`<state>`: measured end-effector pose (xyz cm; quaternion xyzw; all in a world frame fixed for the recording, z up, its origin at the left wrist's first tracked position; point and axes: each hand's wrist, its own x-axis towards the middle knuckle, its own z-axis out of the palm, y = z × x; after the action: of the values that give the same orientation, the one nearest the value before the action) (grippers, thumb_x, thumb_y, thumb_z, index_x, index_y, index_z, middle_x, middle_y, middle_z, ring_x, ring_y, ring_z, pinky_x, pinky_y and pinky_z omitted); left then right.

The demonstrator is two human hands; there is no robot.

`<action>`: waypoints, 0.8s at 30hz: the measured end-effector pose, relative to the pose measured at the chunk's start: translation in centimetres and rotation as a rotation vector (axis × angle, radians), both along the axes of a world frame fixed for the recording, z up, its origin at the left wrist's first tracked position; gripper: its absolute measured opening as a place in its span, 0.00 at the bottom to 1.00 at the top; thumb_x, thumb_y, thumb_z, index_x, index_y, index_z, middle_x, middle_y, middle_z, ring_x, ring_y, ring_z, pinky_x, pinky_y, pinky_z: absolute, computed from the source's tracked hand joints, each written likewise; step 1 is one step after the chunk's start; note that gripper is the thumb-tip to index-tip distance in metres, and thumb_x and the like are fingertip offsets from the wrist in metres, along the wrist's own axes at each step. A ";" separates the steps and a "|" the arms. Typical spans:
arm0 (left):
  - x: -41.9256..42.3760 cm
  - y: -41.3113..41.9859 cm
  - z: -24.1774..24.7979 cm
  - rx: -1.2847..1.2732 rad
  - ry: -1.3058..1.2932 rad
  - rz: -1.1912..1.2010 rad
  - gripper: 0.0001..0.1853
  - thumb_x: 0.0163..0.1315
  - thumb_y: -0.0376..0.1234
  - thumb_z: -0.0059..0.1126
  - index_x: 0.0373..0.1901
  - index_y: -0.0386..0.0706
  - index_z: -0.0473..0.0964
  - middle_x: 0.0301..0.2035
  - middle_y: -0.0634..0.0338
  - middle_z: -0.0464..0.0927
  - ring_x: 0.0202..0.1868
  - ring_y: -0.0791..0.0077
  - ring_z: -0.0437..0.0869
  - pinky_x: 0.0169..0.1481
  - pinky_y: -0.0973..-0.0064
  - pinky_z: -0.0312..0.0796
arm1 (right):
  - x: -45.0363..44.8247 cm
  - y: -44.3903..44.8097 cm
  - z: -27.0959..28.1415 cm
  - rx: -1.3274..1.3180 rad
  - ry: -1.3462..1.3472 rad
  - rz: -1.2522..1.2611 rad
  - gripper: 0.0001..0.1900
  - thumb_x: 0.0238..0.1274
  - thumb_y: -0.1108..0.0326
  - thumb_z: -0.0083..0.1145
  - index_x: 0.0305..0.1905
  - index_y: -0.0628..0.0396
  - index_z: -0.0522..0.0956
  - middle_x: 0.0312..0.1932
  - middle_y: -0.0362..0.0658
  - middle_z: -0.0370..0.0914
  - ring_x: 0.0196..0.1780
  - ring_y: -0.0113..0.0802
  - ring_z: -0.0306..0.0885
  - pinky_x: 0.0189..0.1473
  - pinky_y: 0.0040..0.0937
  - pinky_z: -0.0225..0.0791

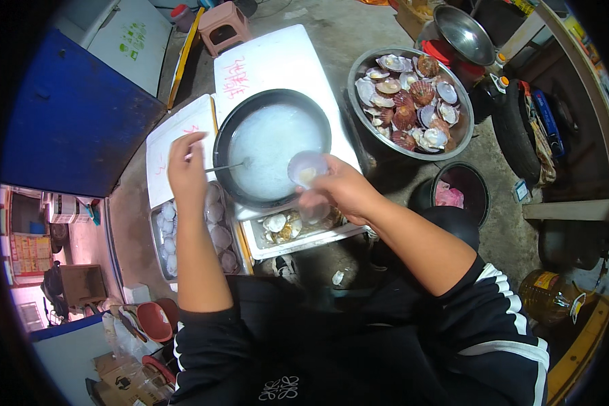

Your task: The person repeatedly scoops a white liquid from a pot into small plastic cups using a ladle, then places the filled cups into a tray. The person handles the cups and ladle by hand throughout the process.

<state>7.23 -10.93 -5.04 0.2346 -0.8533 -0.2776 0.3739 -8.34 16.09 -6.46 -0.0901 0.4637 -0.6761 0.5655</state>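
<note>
My right hand (341, 189) grips an opened scallop shell (304, 166) over the near right rim of a black basin (222, 147). A pale lump shows inside the shell; a second translucent shape hangs below it, blurred. Cloudy whitish liquid (279, 137) fills the basin. My left hand (187, 165), fingers bent, is raised at the basin's left side. A thin metal utensil (228, 166) extends from beside that hand across the rim, its tip over the liquid. Whether my left hand holds it is unclear. Shells and scraps (283, 227) lie in a white foam box (271, 251) below the basin.
White foam lids (264, 56) bearing red writing support the basin. At the left is a metal tray of scallops (221, 238). A large metal bowl of scallop shells (406, 101) stands at the right, near a black bucket (484, 190) holding pink plastic.
</note>
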 end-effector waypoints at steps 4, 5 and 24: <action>3.6 -8.2 -8.0 -0.156 -0.425 0.570 0.21 0.72 0.43 0.59 0.55 0.35 0.80 0.45 0.43 0.80 0.48 0.54 0.82 0.54 0.64 0.76 | -0.4 -0.1 0.0 -0.077 -0.156 -0.044 0.21 0.73 0.72 0.46 0.66 0.67 0.63 0.52 0.58 0.78 0.41 0.42 0.87 0.43 0.31 0.84; 4.3 -9.3 -9.6 0.025 -0.598 0.664 0.23 0.72 0.45 0.59 0.55 0.34 0.80 0.41 0.46 0.81 0.42 0.58 0.83 0.49 0.67 0.77 | -0.5 0.0 0.0 -0.095 -0.167 -0.035 0.20 0.75 0.71 0.46 0.66 0.67 0.64 0.52 0.57 0.78 0.41 0.42 0.87 0.44 0.32 0.84; -2.1 5.7 1.2 0.511 -0.097 -0.088 0.18 0.78 0.38 0.50 0.41 0.33 0.84 0.30 0.60 0.82 0.29 0.81 0.79 0.35 0.80 0.71 | -0.9 -0.1 0.9 -0.057 -0.095 -0.194 0.19 0.74 0.71 0.55 0.63 0.64 0.66 0.51 0.54 0.78 0.48 0.45 0.88 0.47 0.36 0.86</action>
<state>5.12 -5.25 -3.83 0.2969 -0.7819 -0.4884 0.2488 -9.27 15.97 -5.59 -0.0286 0.4236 -0.7440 0.5160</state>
